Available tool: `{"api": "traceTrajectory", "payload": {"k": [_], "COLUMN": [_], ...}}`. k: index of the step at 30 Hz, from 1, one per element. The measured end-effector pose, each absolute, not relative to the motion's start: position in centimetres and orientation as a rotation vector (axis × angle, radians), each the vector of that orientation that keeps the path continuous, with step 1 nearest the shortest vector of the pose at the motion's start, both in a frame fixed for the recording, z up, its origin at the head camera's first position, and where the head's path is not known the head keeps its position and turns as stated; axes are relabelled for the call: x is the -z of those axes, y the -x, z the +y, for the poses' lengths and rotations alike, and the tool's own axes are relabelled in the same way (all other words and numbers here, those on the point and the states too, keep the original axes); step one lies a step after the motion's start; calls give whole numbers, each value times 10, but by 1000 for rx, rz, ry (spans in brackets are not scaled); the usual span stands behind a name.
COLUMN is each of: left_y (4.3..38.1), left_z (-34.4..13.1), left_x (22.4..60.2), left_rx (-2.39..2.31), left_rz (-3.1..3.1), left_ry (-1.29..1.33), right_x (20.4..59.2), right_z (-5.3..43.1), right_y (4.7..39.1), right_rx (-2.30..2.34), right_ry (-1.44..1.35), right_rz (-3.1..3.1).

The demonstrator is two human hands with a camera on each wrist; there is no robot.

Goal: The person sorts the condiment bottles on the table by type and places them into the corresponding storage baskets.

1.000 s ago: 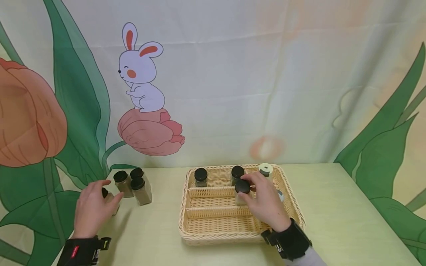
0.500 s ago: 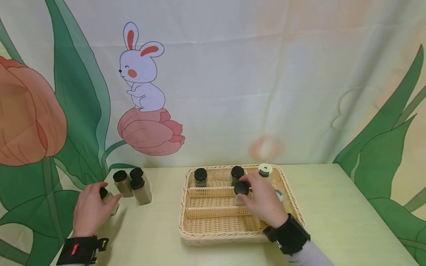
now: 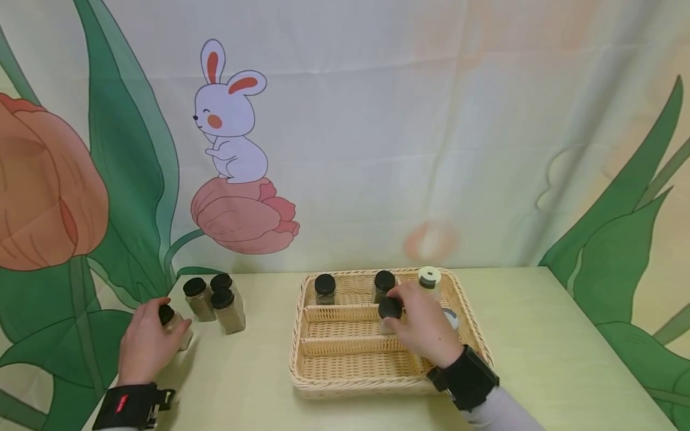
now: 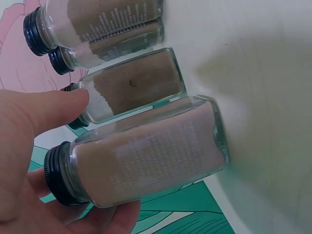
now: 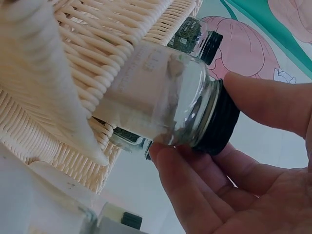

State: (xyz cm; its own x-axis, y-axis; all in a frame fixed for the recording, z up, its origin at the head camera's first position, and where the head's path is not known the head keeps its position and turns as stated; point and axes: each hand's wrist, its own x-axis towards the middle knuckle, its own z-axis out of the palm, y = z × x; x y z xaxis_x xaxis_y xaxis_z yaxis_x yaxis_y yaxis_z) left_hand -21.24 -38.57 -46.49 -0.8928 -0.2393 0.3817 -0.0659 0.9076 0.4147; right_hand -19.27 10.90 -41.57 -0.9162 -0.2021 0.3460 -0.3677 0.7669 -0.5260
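R hand (image 3: 428, 326) pinches a capped jar (image 3: 390, 309), thumb & fingers round its black cap and neck; the jar is near the middle of the basket (image 3: 356, 383), a touch toward 12 o'c. Gripping up top makes sense, b/c the front divider (image 3: 345, 345) hides the base & prob. leaves little room for fingers lower down. Can't tell if the base touches bottom.

L hand (image 3: 144, 344) is at approx. 9 o'c from the basket, fingers bent behind a second jar (image 4: 151, 156), thumb on the other side, seemingly off the glass; can't tell if that's a firm grip. Three more jars (image 3: 229, 314) stand bunched at 2 o'c from it on the table (image 3: 259, 365), and IMO the gap btwn is what lets the thumb in.

Back row of the basket: a black-capped jar at 10–11 o'c (image 3: 325, 288), another at 12 (image 3: 384, 281), a white-topped bottle (image 3: 429, 276) at 1–2. A pale round lid (image 3: 451, 318) shows at 3, partly behind R hand. Caps all face up, prob. for easy grabbing; the back divider (image 3: 342, 312) likely stops the rows sliding together.
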Motion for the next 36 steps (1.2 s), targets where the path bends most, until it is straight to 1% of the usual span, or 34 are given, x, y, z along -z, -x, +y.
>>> {"api": "traceTrajectory", "payload": {"k": [20,36], "left_y": [212,214], "left_z": [-391,-395], "left_x": [476,476], "left_rx": [567,557], "left_rz": [-2611,-2667], "left_ry": [-207,-243], "right_x": [418,419], "right_z": [108,109], "right_y": [197,198], "right_rx": [-895,-885], "right_ry": [-430,-450], "right_rz": [-2734,-2755]}}
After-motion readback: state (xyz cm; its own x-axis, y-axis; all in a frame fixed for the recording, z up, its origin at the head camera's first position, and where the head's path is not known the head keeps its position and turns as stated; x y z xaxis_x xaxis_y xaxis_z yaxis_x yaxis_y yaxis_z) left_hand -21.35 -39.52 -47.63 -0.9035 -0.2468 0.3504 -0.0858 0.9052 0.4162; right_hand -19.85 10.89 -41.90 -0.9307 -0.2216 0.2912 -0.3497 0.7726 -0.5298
